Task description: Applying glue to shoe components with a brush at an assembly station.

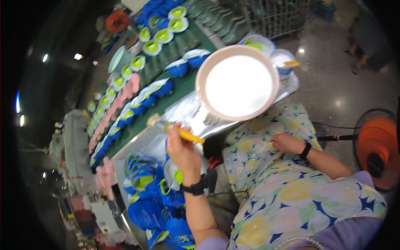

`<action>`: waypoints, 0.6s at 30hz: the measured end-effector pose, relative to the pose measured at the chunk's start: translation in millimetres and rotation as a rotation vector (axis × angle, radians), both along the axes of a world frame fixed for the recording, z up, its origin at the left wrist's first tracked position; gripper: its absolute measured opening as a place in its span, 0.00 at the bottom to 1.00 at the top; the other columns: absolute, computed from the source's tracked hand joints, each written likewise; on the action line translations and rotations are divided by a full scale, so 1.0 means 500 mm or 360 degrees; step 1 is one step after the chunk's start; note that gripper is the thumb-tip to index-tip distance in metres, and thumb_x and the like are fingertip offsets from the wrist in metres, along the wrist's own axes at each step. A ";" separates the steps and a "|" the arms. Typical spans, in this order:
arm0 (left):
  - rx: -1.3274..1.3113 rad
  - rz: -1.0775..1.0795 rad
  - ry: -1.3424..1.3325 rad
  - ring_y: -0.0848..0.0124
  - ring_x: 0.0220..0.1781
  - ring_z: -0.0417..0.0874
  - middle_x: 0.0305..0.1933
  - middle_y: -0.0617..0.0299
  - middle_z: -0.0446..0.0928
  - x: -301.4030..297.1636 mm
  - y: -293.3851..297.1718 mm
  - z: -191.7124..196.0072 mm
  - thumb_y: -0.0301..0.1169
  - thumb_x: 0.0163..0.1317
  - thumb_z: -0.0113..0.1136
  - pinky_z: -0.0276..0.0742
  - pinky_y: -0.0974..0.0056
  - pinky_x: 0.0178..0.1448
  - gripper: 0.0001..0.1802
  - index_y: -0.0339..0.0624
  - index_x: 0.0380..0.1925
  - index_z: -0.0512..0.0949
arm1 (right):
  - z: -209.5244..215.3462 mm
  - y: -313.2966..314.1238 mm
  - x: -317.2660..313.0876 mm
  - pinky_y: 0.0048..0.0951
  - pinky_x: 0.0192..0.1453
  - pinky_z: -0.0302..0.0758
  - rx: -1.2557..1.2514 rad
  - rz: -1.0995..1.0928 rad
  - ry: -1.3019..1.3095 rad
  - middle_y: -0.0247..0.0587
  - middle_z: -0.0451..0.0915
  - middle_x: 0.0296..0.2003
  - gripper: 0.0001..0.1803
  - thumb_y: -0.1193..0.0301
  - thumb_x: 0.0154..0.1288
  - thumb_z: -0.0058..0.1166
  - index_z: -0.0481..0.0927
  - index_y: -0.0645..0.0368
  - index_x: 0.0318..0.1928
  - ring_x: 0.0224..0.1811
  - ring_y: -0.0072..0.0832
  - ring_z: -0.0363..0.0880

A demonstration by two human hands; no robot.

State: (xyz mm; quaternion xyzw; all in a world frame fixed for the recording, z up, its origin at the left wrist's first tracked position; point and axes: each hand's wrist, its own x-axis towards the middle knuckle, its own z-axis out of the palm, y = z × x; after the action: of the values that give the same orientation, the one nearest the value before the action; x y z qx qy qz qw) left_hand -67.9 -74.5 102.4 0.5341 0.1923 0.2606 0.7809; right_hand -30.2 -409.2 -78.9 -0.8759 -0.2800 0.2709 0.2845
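My left hand is closed around a brush with a yellow handle. The brush head points left, over the metal edge of the worktable. Just below this hand lie blue shoe uppers with lime-green linings, heaped together. My right hand rests over the floral apron with its fingers curled in; whatever they hold, if anything, is hidden. Between and beyond my hands stands a wide pale-pink basin, its inside glaring white.
Rows of blue-and-white shoe uppers, pink foot forms and grey-green forms cover the green table. A small tub holding a yellow-handled tool sits beyond the basin. An orange fan stands at right. Another person is at far right.
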 end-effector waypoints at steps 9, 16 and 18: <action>0.0137 -0.0030 0.0086 0.73 0.43 0.79 0.40 0.59 0.79 0.002 -0.014 -0.015 0.39 0.76 0.52 0.74 0.68 0.48 0.17 0.36 0.52 0.75 | -0.012 0.016 0.015 0.47 0.53 0.77 0.0070 -0.0115 0.0268 0.55 0.85 0.43 0.16 0.64 0.71 0.53 0.82 0.63 0.49 0.48 0.51 0.83; 0.0352 0.0107 0.0325 0.73 0.42 0.78 0.39 0.59 0.75 0.005 -0.025 -0.007 0.44 0.77 0.49 0.74 0.67 0.50 0.22 0.33 0.51 0.73 | -0.048 -0.007 0.047 0.45 0.53 0.78 0.0088 -0.0124 0.0009 0.58 0.82 0.45 0.14 0.67 0.66 0.54 0.82 0.66 0.44 0.47 0.51 0.82; 0.0390 0.0094 0.0388 0.72 0.42 0.77 0.39 0.59 0.75 0.012 -0.038 -0.012 0.45 0.77 0.49 0.74 0.68 0.51 0.22 0.33 0.51 0.73 | -0.054 -0.015 0.058 0.46 0.51 0.80 0.0051 -0.0109 -0.0048 0.58 0.81 0.45 0.13 0.69 0.64 0.54 0.82 0.66 0.43 0.46 0.51 0.83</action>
State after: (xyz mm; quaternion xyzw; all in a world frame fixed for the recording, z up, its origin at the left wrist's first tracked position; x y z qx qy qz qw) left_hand -61.8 -93.7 96.2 0.6472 0.2680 0.2382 0.6728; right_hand -1.0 -416.8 -106.0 -0.8843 -0.2585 0.2434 0.3034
